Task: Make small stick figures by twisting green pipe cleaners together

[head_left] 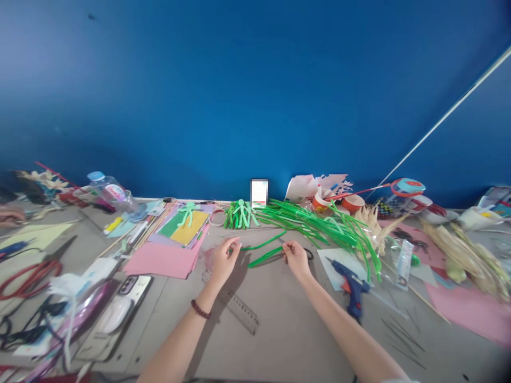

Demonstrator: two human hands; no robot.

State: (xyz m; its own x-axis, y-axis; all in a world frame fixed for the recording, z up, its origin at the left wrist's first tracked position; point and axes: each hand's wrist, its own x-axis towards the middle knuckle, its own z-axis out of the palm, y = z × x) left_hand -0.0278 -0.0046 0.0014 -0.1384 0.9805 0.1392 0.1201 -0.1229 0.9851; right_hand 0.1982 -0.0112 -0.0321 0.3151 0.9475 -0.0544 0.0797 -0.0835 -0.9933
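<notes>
My left hand (225, 258) is closed in a pinch at the near end of a thin green pipe cleaner (264, 244), which runs off to the right. Fingers of my right hand (296, 258) pinch a short bundle of green pipe cleaners (263, 257), its free end pointing left. Dark scissor handles (308, 254) show beside my right hand, partly covered by it. Below my left hand lies a ruler (241, 311). Behind both hands stand several small green pipe-cleaner figures (241, 214) and a large pile of long green pipe cleaners (319, 226).
A blue glue gun (351, 290) rests on white paper to the right. Pink paper (165, 259), a phone (115, 316) and red-handled scissors (27, 279) lie left. A plastic bottle (115, 194) leans near the blue wall (255, 96). Dried husks (467, 255) lie far right.
</notes>
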